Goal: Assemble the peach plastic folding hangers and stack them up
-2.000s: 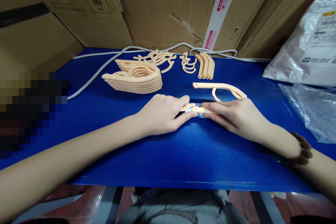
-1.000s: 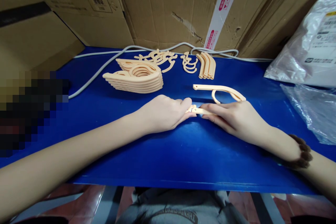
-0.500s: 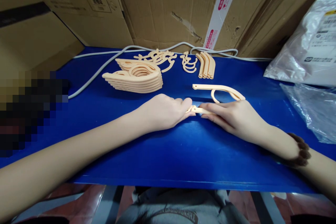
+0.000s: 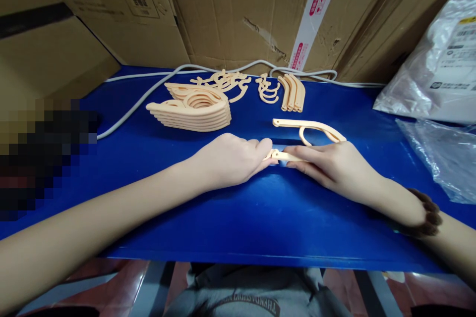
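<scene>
Over the middle of the blue table, my left hand [image 4: 238, 158] pinches a small cream plastic piece [image 4: 268, 155], mostly hidden by its fingers. My right hand [image 4: 329, 161] grips a cream plastic arm [image 4: 288, 157] whose end meets that piece between the hands. Just beyond my right hand lies a curved cream part [image 4: 308, 124] with a hook-like loop below it. Further left is a stack of folded cream hangers [image 4: 197, 116]. Behind it are loose cream hooks [image 4: 226, 80], with a smaller group of hooks [image 4: 267, 90] and several curved arms [image 4: 293, 93] to their right.
The blue table [image 4: 238, 223] has its near edge before my lap. A grey-white cable [image 4: 137, 104] runs along its back. Cardboard boxes [image 4: 230, 10] wall the rear and left. Plastic packaging [image 4: 431, 69] sits at right, and a pixelated dark area covers the left.
</scene>
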Available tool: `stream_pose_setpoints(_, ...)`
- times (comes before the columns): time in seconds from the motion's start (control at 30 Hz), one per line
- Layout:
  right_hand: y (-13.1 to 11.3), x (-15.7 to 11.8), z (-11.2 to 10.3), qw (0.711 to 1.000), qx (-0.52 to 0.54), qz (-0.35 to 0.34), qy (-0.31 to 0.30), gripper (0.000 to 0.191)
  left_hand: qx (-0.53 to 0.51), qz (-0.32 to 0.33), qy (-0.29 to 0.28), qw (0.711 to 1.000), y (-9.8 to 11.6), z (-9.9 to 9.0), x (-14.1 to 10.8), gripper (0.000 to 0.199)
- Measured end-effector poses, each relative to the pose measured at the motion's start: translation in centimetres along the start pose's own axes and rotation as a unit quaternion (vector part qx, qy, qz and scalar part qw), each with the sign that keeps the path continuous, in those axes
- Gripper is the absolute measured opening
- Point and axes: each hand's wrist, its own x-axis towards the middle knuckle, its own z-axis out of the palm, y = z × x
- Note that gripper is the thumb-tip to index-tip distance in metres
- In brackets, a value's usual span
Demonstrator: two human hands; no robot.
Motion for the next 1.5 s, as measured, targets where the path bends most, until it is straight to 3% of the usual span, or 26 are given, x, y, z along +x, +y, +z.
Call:
stream_pose_setpoints(0.2,0.1,-0.1,0.5,0.999,-0.044,-0.012,0.012,0.03,-0.01,-0.002,-0.025,1.0,0.0,0.4,0.2,0.031)
stream_pose_setpoints(0.5,0.3,0.2,0.0,0.997,0.067,0.028,-0.029,0.031,0.079,0.026,0.016,0.996,0.1,-0.5,0.2,0.036)
stream_pose_setpoints(0.6,0.3,0.0,0.0,0.999,0.034,0.012,-0.009,0.03,0.034,0.005,-0.003,0.999,0.1,-0.3,0.1,0.034)
stream_pose_setpoints(0.77,0.1,-0.2,0.3,0.996,-0.069,-0.036,0.047,0.028,-0.09,-0.038,-0.081,0.992,0.0,-0.4,0.3,0.035)
stream_pose_setpoints(0.97,-0.1,-0.1,0.2,0.991,-0.11,-0.048,0.056,0.029,-0.11,-0.053,-0.102,0.987,-0.2,-1.0,0.5,0.039)
stream_pose_setpoints(1.1,-0.1,-0.1,0.3,0.994,-0.085,-0.045,0.049,0.029,-0.061,-0.036,-0.077,0.995,-0.1,-0.6,0.4,0.04)
stream_pose_setpoints(1.33,0.1,-0.1,0.2,0.999,0.033,-0.004,0.017,0.031,0.063,0.041,0.079,0.994,-0.5,0.2,0.0,0.042)
stream_pose_setpoints(1.5,0.1,0.1,-0.1,0.996,0.089,0.02,-0.021,0.032,0.123,0.07,0.122,0.982,-0.3,-0.4,-0.1,0.038)
